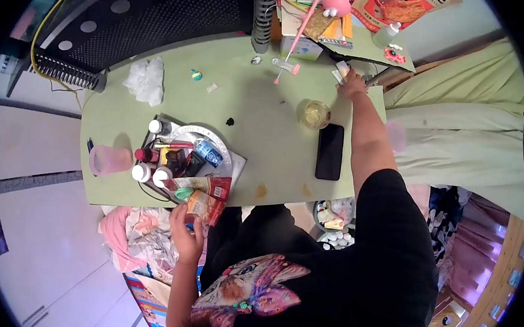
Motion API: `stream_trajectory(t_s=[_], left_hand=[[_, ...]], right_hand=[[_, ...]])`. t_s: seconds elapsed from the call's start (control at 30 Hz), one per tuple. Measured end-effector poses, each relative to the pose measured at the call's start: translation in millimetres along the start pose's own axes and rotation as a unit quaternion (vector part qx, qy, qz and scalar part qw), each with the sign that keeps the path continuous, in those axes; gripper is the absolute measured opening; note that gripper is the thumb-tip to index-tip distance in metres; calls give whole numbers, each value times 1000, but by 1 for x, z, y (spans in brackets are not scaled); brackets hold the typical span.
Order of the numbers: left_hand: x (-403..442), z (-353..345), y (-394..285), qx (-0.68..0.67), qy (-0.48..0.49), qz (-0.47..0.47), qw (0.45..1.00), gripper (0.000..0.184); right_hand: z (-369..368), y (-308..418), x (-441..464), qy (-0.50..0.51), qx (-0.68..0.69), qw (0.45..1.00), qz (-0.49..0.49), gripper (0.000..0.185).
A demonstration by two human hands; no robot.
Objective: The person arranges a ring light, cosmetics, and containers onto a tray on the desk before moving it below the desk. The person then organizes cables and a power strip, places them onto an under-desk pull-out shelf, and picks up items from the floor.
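My right hand [352, 86] reaches to the far right corner of the table, its fingers closed on a small white-and-tan packet [343, 68]. Whatever lies under the palm is hidden. At the near left edge, my left hand [187, 240] is raised with its fingers apart, beside a red-and-orange food packet [206, 207]; I cannot tell if they touch. A second red packet [220, 187] and a green ring-shaped thing [183, 193] lie just beyond. Behind them, a round silver tray [225, 151] carries a blue-labelled bottle [208, 153] and other small items.
A glass of yellowish liquid [316, 115] and a black phone [330, 152] stand between my body and right hand. White-capped bottles [141, 172] and a pink cup [110, 159] are at left. A crumpled plastic bag [145, 81] and a pink stand [294, 47] are farther back.
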State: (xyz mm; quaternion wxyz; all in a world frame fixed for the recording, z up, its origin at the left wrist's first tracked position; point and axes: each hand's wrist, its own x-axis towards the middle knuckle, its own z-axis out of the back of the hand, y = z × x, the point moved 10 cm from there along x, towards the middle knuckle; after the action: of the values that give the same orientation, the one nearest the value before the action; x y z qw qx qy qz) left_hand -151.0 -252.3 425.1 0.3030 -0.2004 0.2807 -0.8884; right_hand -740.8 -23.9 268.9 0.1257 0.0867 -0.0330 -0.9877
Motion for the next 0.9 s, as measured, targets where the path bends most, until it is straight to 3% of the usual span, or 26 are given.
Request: stream_trajectory(t_s=[0.07,0.1,0.13,0.23,0.47,0.53,0.63,0.73,0.83,0.9], left_hand=[[-3,-6,-4,-33,-2,19,999,38],[-4,-11,-4,-48,10,30,998,38],[-4,-15,-4,-62,21,43,997,38],[4,-21,-21,12,32,-12,999,33],[19,-26,-47,16,66,-65,996,28],[16,-31,-45,21,82,-67,994,27],[25,-29,-45,53,66,-106,991,26],[36,-28,-38,45,69,-95,992,29],[49,-33,-28,59,112,-40,991,37],[54,-39,-20,75,140,-5,987,42]], right_hand=[[-1,4,5,-8,-66,997,32,74],[13,21,-14,11,-106,993,51,51],[8,19,-17,12,-106,993,54,51],[13,38,-41,-97,-125,985,70,25],[16,61,-69,-78,-148,973,159,25],[4,53,-67,20,-142,982,125,24],[35,54,-75,-129,-98,980,115,31],[67,65,-98,-156,-79,975,140,39],[113,84,-153,-219,-30,956,192,32],[114,89,-175,-172,-8,964,202,30]])
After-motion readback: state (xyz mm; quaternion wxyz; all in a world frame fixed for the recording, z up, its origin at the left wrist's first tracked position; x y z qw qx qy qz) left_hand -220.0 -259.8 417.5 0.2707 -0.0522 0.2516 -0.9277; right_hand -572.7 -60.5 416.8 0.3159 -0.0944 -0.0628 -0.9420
